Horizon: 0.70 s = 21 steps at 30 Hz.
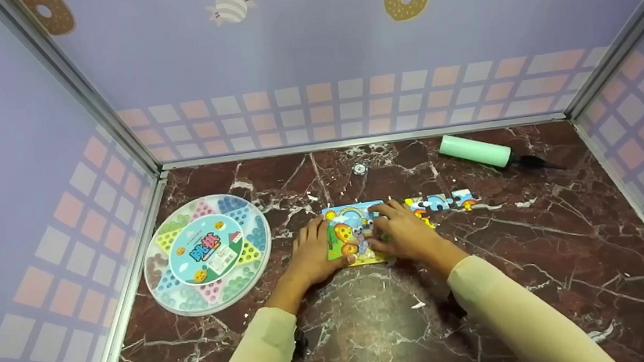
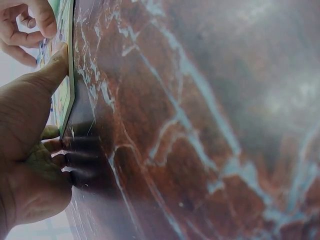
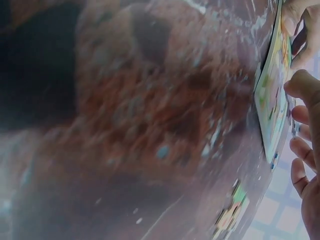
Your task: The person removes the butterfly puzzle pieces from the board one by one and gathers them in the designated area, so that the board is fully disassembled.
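A cartoon jigsaw puzzle (image 1: 340, 217) in a shallow board lies flat on the table, with a mouse, a rainbow and a sun in its picture. My left hand (image 1: 312, 253) rests along its left side; the thumb (image 2: 56, 65) lies over the front edge of the board in the left wrist view. Over the right half is my right hand (image 1: 411, 234), its fingers bent and fingertips down at the picture. In the right wrist view its thumb tip meets the board (image 3: 272, 110). I cannot tell whether a piece is between those fingers.
Loose jigsaw pieces (image 1: 437, 202) lie right of the board. A round Chinese checkers set (image 1: 254, 210) with coloured marbles sits at the left. Toward the back are a small round disc (image 1: 360, 169) and a mint-green hand pump (image 1: 475, 151) with a black nozzle. Patterned walls (image 1: 310, 48) enclose the marbled table.
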Available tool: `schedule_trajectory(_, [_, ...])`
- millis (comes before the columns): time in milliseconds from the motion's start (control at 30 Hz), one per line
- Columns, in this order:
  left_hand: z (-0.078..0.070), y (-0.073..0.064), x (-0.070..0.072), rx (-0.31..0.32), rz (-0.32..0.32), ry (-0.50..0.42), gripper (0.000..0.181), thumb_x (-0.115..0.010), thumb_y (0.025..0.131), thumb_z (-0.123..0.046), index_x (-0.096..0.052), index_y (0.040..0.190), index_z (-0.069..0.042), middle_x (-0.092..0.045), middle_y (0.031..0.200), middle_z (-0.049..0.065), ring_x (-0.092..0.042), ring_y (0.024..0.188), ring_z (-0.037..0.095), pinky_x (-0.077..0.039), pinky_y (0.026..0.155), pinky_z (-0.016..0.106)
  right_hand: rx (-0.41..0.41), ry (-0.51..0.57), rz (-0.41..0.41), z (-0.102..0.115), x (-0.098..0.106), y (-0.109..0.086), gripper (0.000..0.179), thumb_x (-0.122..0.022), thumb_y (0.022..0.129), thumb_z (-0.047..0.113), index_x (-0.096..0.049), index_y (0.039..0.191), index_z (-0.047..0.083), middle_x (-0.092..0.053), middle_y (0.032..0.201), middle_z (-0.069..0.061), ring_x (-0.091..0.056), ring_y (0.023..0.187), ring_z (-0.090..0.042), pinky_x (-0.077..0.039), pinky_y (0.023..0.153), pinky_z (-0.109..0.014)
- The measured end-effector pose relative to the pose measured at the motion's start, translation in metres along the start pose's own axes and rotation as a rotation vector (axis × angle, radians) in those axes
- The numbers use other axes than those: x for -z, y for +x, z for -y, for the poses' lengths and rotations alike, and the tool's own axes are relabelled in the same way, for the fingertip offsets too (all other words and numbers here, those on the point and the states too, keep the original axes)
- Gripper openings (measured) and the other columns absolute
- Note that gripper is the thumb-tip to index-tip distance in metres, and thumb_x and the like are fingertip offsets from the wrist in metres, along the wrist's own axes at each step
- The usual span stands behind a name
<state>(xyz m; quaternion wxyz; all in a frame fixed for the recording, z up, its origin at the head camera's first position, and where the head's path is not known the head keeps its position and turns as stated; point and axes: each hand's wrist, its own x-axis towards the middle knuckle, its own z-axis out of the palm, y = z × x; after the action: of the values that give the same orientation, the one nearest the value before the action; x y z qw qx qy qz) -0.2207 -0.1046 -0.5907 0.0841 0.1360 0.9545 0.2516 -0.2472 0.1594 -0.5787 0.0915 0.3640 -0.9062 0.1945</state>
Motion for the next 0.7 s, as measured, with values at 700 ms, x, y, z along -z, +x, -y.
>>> schedule_trajectory(700, [0.002,0.001,0.001,-0.012,0.02,0.002,0.109,-0.08,0.093,-0.062,-0.034,0.17,0.001,-0.029,0.177,0.024,-0.032,0.16,0.049,-0.032,0.128,0.071,-0.068,-0.051,-0.077,-0.036,0.019,-0.039,0.025,-0.091,0.087,0.023,-0.073,0.087,0.006,-0.069,0.136,-0.022,-0.069,0.119,-0.043,-0.058,0.103,-0.063])
